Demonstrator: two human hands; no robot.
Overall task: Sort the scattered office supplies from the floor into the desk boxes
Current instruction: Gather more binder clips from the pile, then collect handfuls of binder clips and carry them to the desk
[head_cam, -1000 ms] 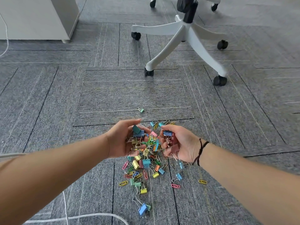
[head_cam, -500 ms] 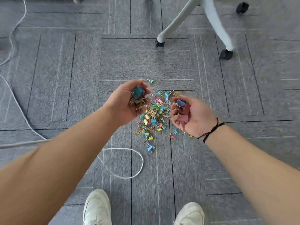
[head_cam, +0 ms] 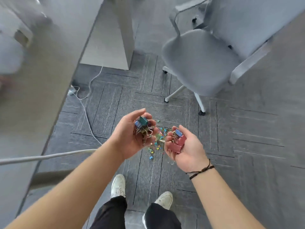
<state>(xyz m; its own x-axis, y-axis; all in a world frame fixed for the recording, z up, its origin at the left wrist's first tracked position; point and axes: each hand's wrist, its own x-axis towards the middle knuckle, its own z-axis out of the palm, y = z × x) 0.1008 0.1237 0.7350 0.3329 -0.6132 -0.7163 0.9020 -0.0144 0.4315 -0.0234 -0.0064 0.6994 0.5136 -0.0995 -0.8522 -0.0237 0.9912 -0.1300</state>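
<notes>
Both palms up, our left hand (head_cam: 132, 138) and right hand (head_cam: 184, 149) cup colourful metal binder clips (head_cam: 142, 124) so none spill before the grey desk (head_cam: 41, 80).

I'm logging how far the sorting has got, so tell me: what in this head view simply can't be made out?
- Desk boxes: the desk top at left is motion-blurred; no box can be identified.
- Clips under the top layer in the left hand and right hand: covered by fingers and other clips, uncountable.
- Floor pile: partly behind both hands, pieces too small to tell type.
- Chair: back cut off by the top edge.
</notes>
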